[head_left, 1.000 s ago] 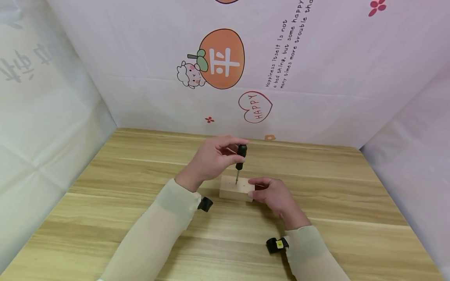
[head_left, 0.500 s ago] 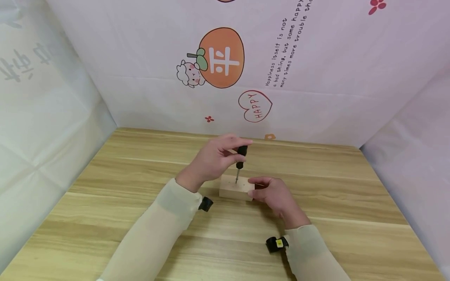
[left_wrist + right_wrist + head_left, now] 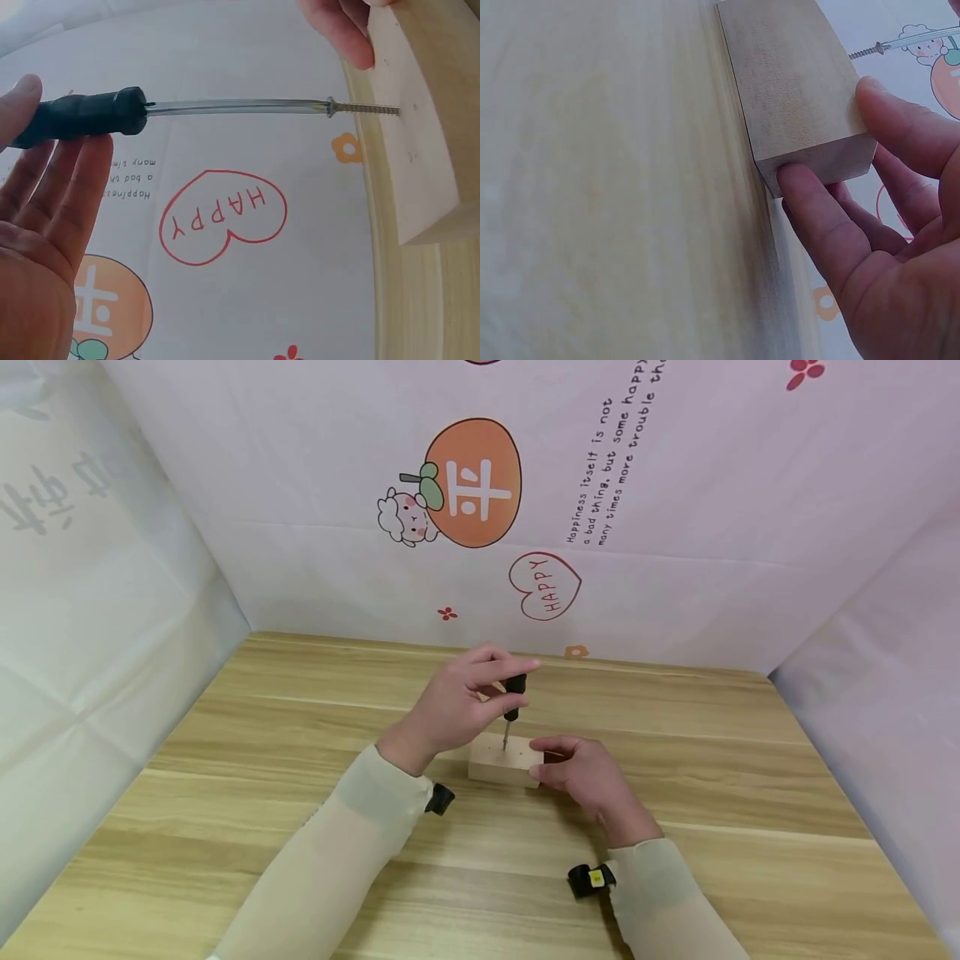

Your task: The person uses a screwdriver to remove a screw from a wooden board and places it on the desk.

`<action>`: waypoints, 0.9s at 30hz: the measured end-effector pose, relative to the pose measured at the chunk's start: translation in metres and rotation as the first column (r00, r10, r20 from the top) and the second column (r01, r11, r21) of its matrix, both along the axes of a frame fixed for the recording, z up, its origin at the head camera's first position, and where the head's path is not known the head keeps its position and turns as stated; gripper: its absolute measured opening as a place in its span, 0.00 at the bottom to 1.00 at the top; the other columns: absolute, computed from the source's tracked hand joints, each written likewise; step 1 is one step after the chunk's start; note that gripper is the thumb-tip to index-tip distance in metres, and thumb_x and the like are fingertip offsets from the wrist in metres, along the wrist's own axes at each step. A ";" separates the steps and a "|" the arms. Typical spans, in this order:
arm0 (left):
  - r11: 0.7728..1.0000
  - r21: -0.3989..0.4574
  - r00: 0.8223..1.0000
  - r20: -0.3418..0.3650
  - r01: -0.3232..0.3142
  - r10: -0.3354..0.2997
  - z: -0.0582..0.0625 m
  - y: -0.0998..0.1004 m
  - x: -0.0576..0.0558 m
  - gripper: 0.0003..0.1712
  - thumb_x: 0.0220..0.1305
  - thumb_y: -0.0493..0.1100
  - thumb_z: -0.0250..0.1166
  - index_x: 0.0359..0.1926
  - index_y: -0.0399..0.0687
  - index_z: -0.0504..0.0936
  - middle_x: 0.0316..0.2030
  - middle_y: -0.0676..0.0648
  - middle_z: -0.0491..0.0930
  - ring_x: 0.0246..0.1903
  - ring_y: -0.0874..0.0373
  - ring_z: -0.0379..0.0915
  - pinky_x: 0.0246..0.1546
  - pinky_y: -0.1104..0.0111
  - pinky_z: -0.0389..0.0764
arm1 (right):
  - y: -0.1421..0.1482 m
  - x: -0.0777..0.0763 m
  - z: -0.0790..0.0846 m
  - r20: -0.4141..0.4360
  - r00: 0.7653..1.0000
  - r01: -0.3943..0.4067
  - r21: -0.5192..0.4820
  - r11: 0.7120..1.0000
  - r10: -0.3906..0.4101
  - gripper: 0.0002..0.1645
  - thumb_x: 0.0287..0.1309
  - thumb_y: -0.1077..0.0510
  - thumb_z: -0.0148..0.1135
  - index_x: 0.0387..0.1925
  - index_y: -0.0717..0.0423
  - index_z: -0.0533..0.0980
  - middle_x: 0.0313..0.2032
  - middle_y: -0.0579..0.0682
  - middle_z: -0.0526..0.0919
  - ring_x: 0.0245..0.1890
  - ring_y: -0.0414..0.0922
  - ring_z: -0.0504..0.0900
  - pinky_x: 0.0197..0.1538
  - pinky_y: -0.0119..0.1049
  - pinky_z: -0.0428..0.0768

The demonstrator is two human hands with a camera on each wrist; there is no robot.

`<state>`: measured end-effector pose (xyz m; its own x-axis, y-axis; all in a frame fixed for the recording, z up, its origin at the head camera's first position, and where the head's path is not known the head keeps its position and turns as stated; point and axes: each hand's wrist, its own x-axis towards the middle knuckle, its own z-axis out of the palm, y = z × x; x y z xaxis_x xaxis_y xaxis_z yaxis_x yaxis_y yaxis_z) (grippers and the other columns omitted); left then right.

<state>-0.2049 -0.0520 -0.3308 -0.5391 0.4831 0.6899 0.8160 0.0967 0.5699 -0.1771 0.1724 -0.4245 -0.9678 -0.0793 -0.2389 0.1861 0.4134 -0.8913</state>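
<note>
My left hand (image 3: 456,703) pinches the black handle of a screwdriver (image 3: 90,116) between thumb and fingers. The screwdriver stands nearly upright, its metal shaft pointing down. At its tip, a threaded screw (image 3: 366,109) stands in the top of a pale wooden block (image 3: 504,770), much of its thread still showing. Small dark marks or holes dot that face on either side of the screw. My right hand (image 3: 588,779) grips the block's right end. In the right wrist view, its fingers press the end and the edge of the block; the fingertips behind are partly hidden.
The block rests on a wood-grain table (image 3: 465,877). Behind it rises a white printed cloth (image 3: 315,568), with further cloth at both sides. A black wrist camera (image 3: 439,797) sits at the left cuff and another camera (image 3: 588,881) at the right.
My left fingers and thumb have shifted around the screwdriver handle, the index finger now reaching out past its top. The block and right hand stay in place.
</note>
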 end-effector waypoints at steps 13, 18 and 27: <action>1.000 -0.009 0.999 -0.051 -0.017 0.017 0.000 -0.003 -0.001 0.23 0.61 0.32 0.71 0.58 0.42 0.83 0.43 0.48 0.79 0.37 0.62 0.76 0.36 0.70 0.81 | -0.001 0.001 0.002 -0.002 1.000 0.009 -0.002 1.000 -0.009 0.20 0.53 0.58 0.76 0.50 0.50 0.85 0.52 0.50 0.82 0.52 0.50 0.76 0.45 0.39 0.80; 1.000 -0.005 0.999 -0.021 0.031 -0.031 0.000 -0.005 0.000 0.22 0.63 0.28 0.66 0.59 0.41 0.82 0.48 0.46 0.79 0.44 0.59 0.78 0.41 0.69 0.83 | -0.001 0.001 0.003 0.005 1.000 0.009 -0.014 1.000 -0.009 0.21 0.53 0.59 0.76 0.51 0.50 0.85 0.53 0.50 0.81 0.52 0.50 0.76 0.45 0.39 0.80; 1.000 -0.018 1.000 0.002 0.006 -0.006 0.002 -0.004 0.001 0.26 0.62 0.30 0.69 0.61 0.41 0.81 0.44 0.48 0.77 0.40 0.60 0.76 0.42 0.70 0.82 | -0.001 0.002 0.004 0.005 1.000 0.006 -0.012 1.000 -0.006 0.21 0.53 0.58 0.76 0.51 0.50 0.85 0.53 0.50 0.81 0.52 0.50 0.76 0.46 0.39 0.80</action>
<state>-0.2042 -0.0561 -0.3284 -0.5370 0.4986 0.6805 0.8158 0.1015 0.5694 -0.1756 0.1710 -0.4207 -0.9671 -0.0765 -0.2428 0.1930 0.4017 -0.8952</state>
